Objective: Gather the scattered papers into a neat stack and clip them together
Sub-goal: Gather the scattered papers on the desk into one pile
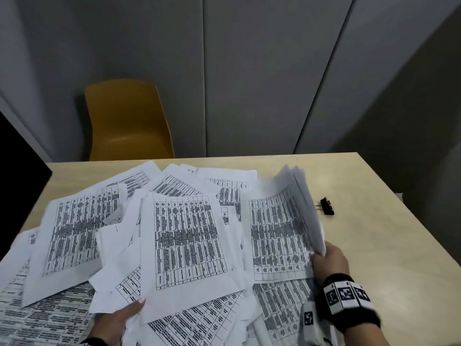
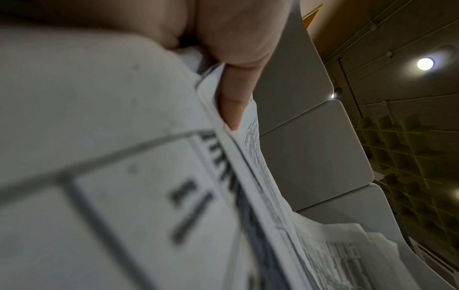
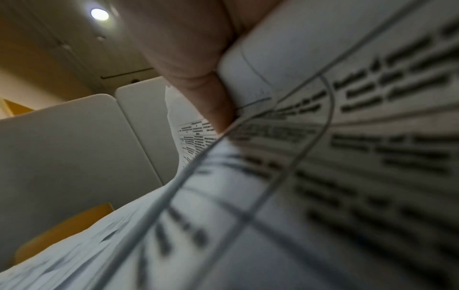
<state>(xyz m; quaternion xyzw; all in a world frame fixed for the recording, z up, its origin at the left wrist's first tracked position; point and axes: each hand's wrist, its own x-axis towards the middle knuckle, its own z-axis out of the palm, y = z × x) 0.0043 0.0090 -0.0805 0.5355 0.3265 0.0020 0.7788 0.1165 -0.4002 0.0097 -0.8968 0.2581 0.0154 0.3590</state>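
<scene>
Many printed sheets with black tables lie scattered and overlapping across the beige table. My left hand at the near edge pinches the lower left corner of a sheet lifted from the heap; its thumb lies on paper. My right hand grips the near edge of several sheets raised and fanned on the right, thumb pressed on the print. A black binder clip lies on the table just right of that bundle, untouched.
A yellow chair stands behind the table's far edge. Grey wall panels fill the background. A dark object borders the table on the left. Bare tabletop shows to the right of the clip.
</scene>
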